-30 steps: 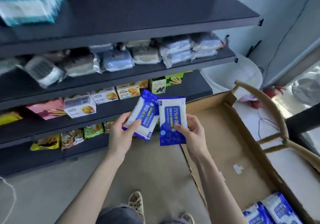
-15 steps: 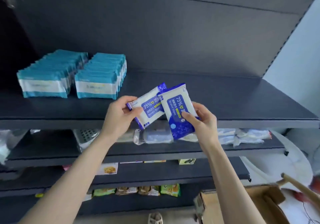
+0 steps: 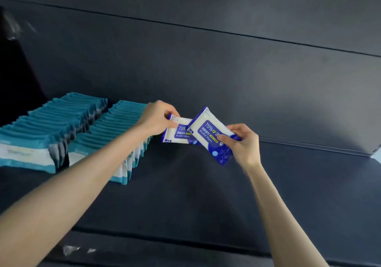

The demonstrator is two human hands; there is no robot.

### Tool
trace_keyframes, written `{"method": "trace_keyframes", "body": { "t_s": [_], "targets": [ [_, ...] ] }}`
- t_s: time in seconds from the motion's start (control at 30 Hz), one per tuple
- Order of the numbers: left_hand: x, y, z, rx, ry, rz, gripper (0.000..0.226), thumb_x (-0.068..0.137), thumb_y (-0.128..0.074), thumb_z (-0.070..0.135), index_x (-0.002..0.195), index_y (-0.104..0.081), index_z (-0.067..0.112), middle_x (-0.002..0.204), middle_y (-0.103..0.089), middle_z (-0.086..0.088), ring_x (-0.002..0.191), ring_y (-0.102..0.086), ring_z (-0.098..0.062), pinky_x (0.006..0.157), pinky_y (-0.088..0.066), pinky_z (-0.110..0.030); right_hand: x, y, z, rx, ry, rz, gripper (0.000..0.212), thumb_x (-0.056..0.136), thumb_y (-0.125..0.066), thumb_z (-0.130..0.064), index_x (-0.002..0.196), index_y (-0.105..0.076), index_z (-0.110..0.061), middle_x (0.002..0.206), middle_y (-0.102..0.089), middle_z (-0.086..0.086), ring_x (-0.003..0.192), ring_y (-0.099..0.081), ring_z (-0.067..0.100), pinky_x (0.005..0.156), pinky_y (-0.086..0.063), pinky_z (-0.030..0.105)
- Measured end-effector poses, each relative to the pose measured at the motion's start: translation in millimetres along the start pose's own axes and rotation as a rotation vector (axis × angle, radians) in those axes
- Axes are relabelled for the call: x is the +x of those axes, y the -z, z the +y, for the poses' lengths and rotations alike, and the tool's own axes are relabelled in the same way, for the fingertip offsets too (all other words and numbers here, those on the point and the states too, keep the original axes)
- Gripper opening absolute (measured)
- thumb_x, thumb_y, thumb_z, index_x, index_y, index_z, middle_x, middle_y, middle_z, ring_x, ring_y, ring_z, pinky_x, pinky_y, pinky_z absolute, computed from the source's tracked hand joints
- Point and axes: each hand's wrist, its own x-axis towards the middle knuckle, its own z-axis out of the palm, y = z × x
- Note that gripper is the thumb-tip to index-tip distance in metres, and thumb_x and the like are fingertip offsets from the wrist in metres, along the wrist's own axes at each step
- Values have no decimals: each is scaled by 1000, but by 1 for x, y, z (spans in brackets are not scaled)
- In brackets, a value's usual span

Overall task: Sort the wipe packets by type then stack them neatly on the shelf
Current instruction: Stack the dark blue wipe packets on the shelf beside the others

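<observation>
Two blue-and-white alcohol wipe packets hang over the dark top shelf (image 3: 206,194). My left hand (image 3: 156,118) pinches the left packet (image 3: 178,132) by its upper corner, just right of the teal rows. My right hand (image 3: 242,143) grips the right packet (image 3: 206,130) at its lower end; it is tilted and overlaps the left one. Two rows of teal-and-white wipe packets stand on the shelf at the left, an outer row (image 3: 47,128) and an inner row (image 3: 115,132) partly hidden behind my left forearm.
The shelf's dark back panel (image 3: 226,70) rises right behind the packets. Bare shelf surface stretches to the right of the teal rows and toward the front edge (image 3: 165,242). The shelf's right end (image 3: 371,157) meets a pale wall.
Both hands have carried the two blue packets up and deeper onto the top shelf, beside the teal rows. The view has tilted up, so the lower shelves and the cardboard box are out of sight.
</observation>
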Motion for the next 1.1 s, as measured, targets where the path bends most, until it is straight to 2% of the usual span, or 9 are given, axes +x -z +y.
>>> {"method": "trace_keyframes", "body": {
  "t_s": [0.1, 0.27, 0.33, 0.47, 0.53, 0.63, 0.73, 0.93, 1.1],
  "targets": [
    [32, -6, -5, 79, 11, -80, 17, 75, -76, 7, 90, -73, 14, 90, -73, -2, 85, -67, -16, 78, -53, -33, 27, -6, 5, -59, 7, -26, 22, 75, -78, -5, 83, -61, -16, 77, -72, -8, 68, -70, 8, 56, -55, 25],
    [72, -10, -9, 190, -29, -236, 22, 79, -70, 3, 100, -70, 11, 99, -71, -5, 86, -62, -16, 69, -45, -20, 59, -17, 18, -144, -10, -58, 23, 75, -79, -6, 80, -61, -20, 86, -72, -2, 79, -71, 15, 63, -59, 33],
    [82, -10, -10, 222, -46, -318, 27, 78, -70, 3, 103, -68, 11, 101, -69, -3, 83, -59, -16, 61, -41, -16, 70, -23, 24, -222, 15, -66, 22, 75, -79, -6, 81, -63, -20, 92, -69, -2, 85, -69, 16, 66, -57, 27],
    [93, -10, -16, 239, -89, -425, 39, 70, -79, 12, 106, -65, 13, 98, -64, 2, 84, -57, -14, 69, -40, -22, 85, -38, 33, -427, 125, -71, 20, 75, -78, -7, 90, -69, -17, 101, -51, -3, 91, -56, 11, 70, -42, 6],
    [94, -13, -21, 223, -115, -428, 37, 69, -82, 17, 102, -66, 14, 95, -66, 2, 78, -58, -11, 66, -41, -24, 88, -47, 36, -490, 164, -59, 21, 76, -78, -9, 95, -69, -14, 100, -46, -4, 91, -53, 10, 71, -43, 8],
    [94, -20, -28, 181, -153, -382, 29, 71, -81, 19, 96, -68, 12, 87, -68, 2, 68, -56, -5, 64, -43, -26, 88, -60, 42, -542, 185, -41, 24, 79, -76, -14, 101, -67, -13, 101, -45, -4, 90, -53, 12, 79, -51, 29],
    [95, -24, -32, 219, -204, -315, 25, 74, -78, 22, 95, -69, 13, 89, -64, 2, 79, -54, -14, 72, -45, -31, 88, -69, 45, -610, 204, -29, 29, 82, -74, -24, 107, -61, -15, 102, -44, -6, 90, -54, 13, 77, -54, 37],
    [96, -24, -37, 352, -306, -255, 31, 79, -75, 29, 105, -68, 14, 90, -54, 4, 85, -51, -18, 69, -36, -30, 89, -70, 53, -793, 320, 5, 59, 77, -78, -29, 126, -49, -13, 125, -40, 4, 112, -38, 16, 89, -47, 36],
    [94, -21, -37, 507, -363, -226, 37, 84, -69, 37, 112, -64, 12, 103, -59, -3, 91, -58, -26, 74, -45, -34, 88, -67, 57, -863, 340, -39, 55, 82, -74, -25, 129, -49, -12, 131, -37, 8, 120, -34, 17, 89, -51, 39]
  ]
}}
